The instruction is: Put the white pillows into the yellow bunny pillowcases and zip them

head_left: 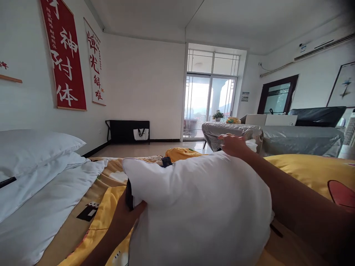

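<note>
A plump white pillow stands tilted up in front of me on the bed. My left hand is closed around its left edge, thumb on the near face and the other fingers hidden behind. At the far top edge, where the pillow rises to a peak, my right hand has bent fingers gripping it; the exact hold is partly hidden. A dark label sticks up at the top edge. Yellow bedding lies under and beside the pillow.
More white pillows are stacked at the left. A yellow printed pillow or quilt lies at the right. Beyond the bed stand a covered sofa and a black folded panel with a white bag against the wall.
</note>
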Available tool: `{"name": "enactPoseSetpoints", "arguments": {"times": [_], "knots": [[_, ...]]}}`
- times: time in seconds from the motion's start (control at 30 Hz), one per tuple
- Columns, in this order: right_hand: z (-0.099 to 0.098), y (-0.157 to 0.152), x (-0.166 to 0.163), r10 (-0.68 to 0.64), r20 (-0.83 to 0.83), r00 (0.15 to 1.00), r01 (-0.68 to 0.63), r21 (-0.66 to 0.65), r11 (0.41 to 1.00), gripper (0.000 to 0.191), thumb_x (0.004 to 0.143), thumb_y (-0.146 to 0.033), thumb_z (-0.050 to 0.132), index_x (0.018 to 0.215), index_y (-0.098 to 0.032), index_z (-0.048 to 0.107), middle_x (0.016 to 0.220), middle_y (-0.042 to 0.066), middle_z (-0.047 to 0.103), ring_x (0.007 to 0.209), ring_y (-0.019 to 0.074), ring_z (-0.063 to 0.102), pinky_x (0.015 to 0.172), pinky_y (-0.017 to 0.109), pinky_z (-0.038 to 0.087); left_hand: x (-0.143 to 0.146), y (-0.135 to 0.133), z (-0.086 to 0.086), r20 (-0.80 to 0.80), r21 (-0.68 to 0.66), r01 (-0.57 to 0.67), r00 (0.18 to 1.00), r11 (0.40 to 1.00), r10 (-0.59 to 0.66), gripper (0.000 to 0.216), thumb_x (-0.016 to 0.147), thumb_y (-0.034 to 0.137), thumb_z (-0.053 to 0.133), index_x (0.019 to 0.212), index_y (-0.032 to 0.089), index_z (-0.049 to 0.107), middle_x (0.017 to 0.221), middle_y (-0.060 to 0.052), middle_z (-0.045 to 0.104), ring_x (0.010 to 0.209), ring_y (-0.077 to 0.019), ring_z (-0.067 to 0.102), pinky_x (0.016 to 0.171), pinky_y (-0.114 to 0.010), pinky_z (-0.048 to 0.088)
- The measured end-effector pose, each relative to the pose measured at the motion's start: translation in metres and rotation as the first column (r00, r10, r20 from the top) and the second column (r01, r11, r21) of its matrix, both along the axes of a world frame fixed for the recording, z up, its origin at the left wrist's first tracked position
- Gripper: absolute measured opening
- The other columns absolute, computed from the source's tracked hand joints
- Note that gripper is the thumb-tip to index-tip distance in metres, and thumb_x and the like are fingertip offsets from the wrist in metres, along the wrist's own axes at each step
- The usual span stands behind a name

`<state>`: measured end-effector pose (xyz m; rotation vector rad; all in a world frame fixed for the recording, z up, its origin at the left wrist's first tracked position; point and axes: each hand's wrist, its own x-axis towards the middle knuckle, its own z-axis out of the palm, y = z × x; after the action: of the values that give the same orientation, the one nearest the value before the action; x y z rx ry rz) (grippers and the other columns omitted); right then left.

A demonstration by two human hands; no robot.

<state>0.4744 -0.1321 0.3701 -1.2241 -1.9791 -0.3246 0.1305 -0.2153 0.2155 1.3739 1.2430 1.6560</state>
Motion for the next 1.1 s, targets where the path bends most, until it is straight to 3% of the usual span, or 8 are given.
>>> {"name": "enactPoseSetpoints", "arguments": {"times": [0.1, 0.2, 0.37, 0.47, 0.57, 0.77, 0.93, 1.1], "knots": [[-0.014, -0.028, -0.073, 0.183, 0.131, 0.974, -0.165, -0.136, 0.977, 0.055, 0.077, -0.052, 0.060, 0.127, -0.029, 0.053, 0.119, 0.006, 0.062, 0.105, 0.0237, 0.058, 0.086, 0.035, 0.044, 0.004, 0.001, 0.002, 0.041, 0.015, 0.048, 0.998, 0.999, -0.049, 0.045, 0.049, 0.032, 0.077, 0.089, 0.018, 0.063, 0.085, -0.008, 0.071, 0.088, -0.0303, 0.064, 0.075, -0.036, 0.054], [-0.025, -0.064, -0.129, 0.461, 0.250, 0.851, -0.364, -0.353, 0.862, 0.093, 0.060, -0.060, 0.073, 0.141, -0.030, 0.038, 0.126, 0.007, 0.059, 0.112, 0.0283, 0.053, 0.084, 0.035, 0.044, -0.006, 0.000, -0.012, 0.080, -0.019, 0.111, 0.991, 0.994, -0.109, 0.047, 0.045, 0.028, 0.079, 0.088, 0.018, 0.063, 0.084, -0.007, 0.071, 0.085, -0.0304, 0.063, 0.071, -0.034, 0.054], [-0.031, -0.083, -0.155, 0.527, 0.192, 0.828, -0.426, -0.396, 0.814, 0.013, 0.083, -0.031, 0.058, 0.089, -0.023, 0.066, 0.084, 0.001, 0.069, 0.076, 0.0168, 0.059, 0.066, 0.028, 0.040, -0.027, -0.007, -0.018, 0.144, -0.064, 0.211, 0.969, 0.975, -0.200, 0.061, 0.056, 0.037, 0.077, 0.111, 0.019, 0.059, 0.104, -0.011, 0.068, 0.096, -0.0311, 0.061, 0.072, -0.031, 0.052], [-0.032, -0.072, -0.150, 0.477, 0.177, 0.861, -0.413, -0.305, 0.858, 0.025, 0.089, -0.032, 0.051, 0.069, -0.020, 0.062, 0.070, 0.000, 0.064, 0.064, 0.0140, 0.053, 0.061, 0.027, 0.036, -0.028, -0.014, -0.003, 0.126, 0.049, 0.201, 0.970, 0.978, -0.206, 0.076, 0.062, 0.042, 0.076, 0.130, 0.024, 0.046, 0.122, -0.010, 0.061, 0.111, -0.0300, 0.055, 0.078, -0.029, 0.050], [-0.031, -0.061, -0.146, 0.473, 0.171, 0.864, -0.433, -0.224, 0.873, 0.032, 0.093, -0.037, 0.046, 0.070, -0.021, 0.062, 0.070, 0.000, 0.064, 0.066, 0.0142, 0.052, 0.065, 0.028, 0.037, -0.024, -0.019, 0.008, 0.036, 0.130, 0.124, 0.991, 0.984, -0.130, 0.060, 0.070, 0.045, 0.072, 0.122, 0.022, 0.053, 0.125, -0.009, 0.057, 0.116, -0.0260, 0.050, 0.089, -0.027, 0.045], [-0.028, -0.058, -0.143, 0.514, 0.175, 0.840, -0.517, -0.031, 0.856, 0.023, 0.094, -0.033, 0.047, 0.099, -0.025, 0.068, 0.110, 0.004, 0.066, 0.102, 0.0201, 0.057, 0.091, 0.037, 0.036, -0.020, -0.015, 0.011, -0.015, 0.049, 0.131, 0.991, 0.990, -0.130, 0.040, 0.079, 0.056, 0.057, 0.080, 0.016, 0.064, 0.076, -0.004, 0.063, 0.076, -0.0172, 0.054, 0.067, -0.023, 0.043], [-0.027, -0.059, -0.143, 0.566, 0.195, 0.801, -0.566, -0.060, 0.822, 0.025, 0.094, -0.035, 0.046, 0.095, -0.023, 0.068, 0.102, 0.006, 0.068, 0.098, 0.0202, 0.059, 0.088, 0.037, 0.039, -0.009, -0.010, 0.025, 0.168, 0.014, 0.188, 0.968, 0.982, -0.188, 0.043, 0.075, 0.056, 0.058, 0.094, 0.019, 0.067, 0.079, -0.005, 0.067, 0.079, -0.0213, 0.057, 0.066, -0.027, 0.045], [-0.026, -0.058, -0.145, 0.586, 0.223, 0.779, -0.580, -0.100, 0.808, 0.025, 0.095, -0.034, 0.046, 0.096, -0.022, 0.068, 0.100, 0.005, 0.069, 0.095, 0.0191, 0.059, 0.089, 0.036, 0.038, -0.010, 0.003, 0.055, 0.315, -0.127, 0.401, 0.883, 0.907, -0.347, 0.022, 0.072, 0.039, 0.059, 0.071, 0.018, 0.066, 0.066, -0.001, 0.063, 0.067, -0.0172, 0.056, 0.055, -0.024, 0.042]]}}
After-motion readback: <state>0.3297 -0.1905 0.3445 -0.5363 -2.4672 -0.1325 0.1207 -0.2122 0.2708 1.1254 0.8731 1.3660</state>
